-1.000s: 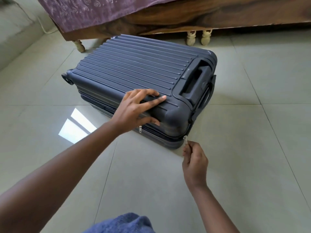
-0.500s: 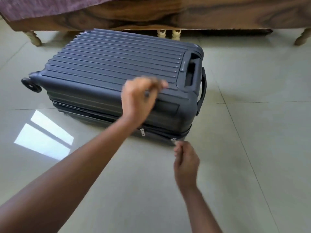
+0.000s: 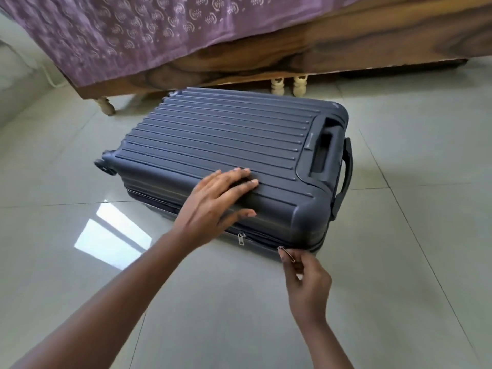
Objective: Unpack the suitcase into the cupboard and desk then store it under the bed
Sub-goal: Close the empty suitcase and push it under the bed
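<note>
Right, the suitcase lies flat on the tiled floor just in front of the wooden bed, its long axis running from about 9 o'clock to 3 o'clock, tilted a touch. Wheels point to 9, the carry handle and the recessed pull-handle pocket sit at the 3 o'clock end. Left hand lies on the near top edge, fingers spread and flat across the ribs, thumb hooked down over the side wall. Right hand, at 5 o'clock off the case's near corner, has thumb and forefinger pressed together, pinching a silver zip puller at the seam, the other fingers curled in. A second zip puller hangs loose along the near side, below the left hand. Shell is dark navy, hard, ridged lengthways, lid shut. A purple patterned bedspread drapes over the bed at 11 o'clock.
</note>
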`<state>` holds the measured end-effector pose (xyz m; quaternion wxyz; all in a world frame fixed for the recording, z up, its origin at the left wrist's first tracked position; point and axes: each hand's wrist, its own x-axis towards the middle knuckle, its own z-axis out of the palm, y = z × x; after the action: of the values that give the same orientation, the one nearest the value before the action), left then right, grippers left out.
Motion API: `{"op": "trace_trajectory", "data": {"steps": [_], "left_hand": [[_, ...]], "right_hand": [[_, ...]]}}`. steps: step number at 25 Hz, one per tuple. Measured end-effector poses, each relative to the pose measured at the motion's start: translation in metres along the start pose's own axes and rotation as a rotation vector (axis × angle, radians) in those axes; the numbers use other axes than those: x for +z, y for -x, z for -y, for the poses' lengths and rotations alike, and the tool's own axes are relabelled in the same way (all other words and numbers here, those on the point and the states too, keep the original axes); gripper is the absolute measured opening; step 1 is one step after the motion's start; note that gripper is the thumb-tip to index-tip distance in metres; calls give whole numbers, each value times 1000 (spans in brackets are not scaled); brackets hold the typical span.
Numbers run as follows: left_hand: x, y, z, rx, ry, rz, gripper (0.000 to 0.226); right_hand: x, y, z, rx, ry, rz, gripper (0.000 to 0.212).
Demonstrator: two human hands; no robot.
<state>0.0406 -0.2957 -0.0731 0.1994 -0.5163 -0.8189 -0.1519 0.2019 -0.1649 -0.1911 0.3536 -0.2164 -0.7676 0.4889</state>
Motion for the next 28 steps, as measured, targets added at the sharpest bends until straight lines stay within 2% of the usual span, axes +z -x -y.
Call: {"op": "trace_trajectory", "data": {"steps": [3, 7, 11, 13, 14, 16, 18, 19, 21, 22, 24, 26, 28], "left_hand": [[-1, -10, 24, -42, -51, 35, 68], [18, -14, 18, -61, -102, -36, 63], [28, -16, 8, -87, -82, -70, 58], [26, -16, 6, -110, -54, -60, 58], [24, -16, 2, -135, -37, -52, 59], [22, -18, -9, -218, -1, -46, 61], [20, -24, -21, -324, 28, -50, 64], [18, -29, -27, -374, 38, -52, 64], [14, -44, -39, -446, 76, -48, 62], [12, -53, -45, -461, 104, -30, 62], [12, -69, -59, -449, 144, 27, 65], [13, -81, -65, -416, 155, 90, 66], [12, -91, -63, -464, 185, 153, 59]], "right_hand": [[-8, -20, -5, 8, -12, 9, 11], [0, -30, -7, 131, -62, -97, 12], [50, -13, 16, 96, -102, 106, 16], [42, -25, 15, 108, -85, 186, 23], [27, -34, 16, 133, -94, 181, 33], [-10, -55, 25, 169, -123, -25, 48], [-35, -82, 38, 238, -291, -281, 42], [-41, -98, 43, 311, -433, -354, 39], [-45, -138, 38, 577, -607, -461, 31], [-48, -156, 32, 705, -572, -433, 29], [-57, -181, 22, 847, -423, -214, 27], [-59, -197, 20, 867, -503, -77, 23], [-60, -208, 32, 899, -639, -58, 23]]}}
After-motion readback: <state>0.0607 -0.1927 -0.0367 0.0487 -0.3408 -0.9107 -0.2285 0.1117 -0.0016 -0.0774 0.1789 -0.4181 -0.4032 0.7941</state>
